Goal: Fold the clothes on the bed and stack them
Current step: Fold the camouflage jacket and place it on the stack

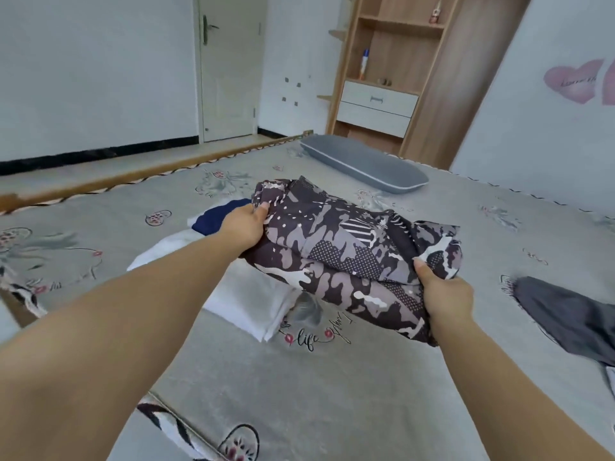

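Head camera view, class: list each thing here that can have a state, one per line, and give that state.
Patterned brown-and-grey garment: folded, held above the bed.
Left hand: grips the garment's far-left edge.
Right hand: grips its near-right corner.
White cloth: folded, flat on the bed.
Navy cloth: folded, lying on the white cloth.
Dark grey garment: unfolded, spread.
White door: closed.
White drawers: closed.

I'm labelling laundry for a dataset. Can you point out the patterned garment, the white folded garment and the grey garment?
patterned garment [336,247], head view, on its top fold.
white folded garment [253,304], head view, on its near flat face.
grey garment [565,314], head view, on its middle, lying unfolded at right.
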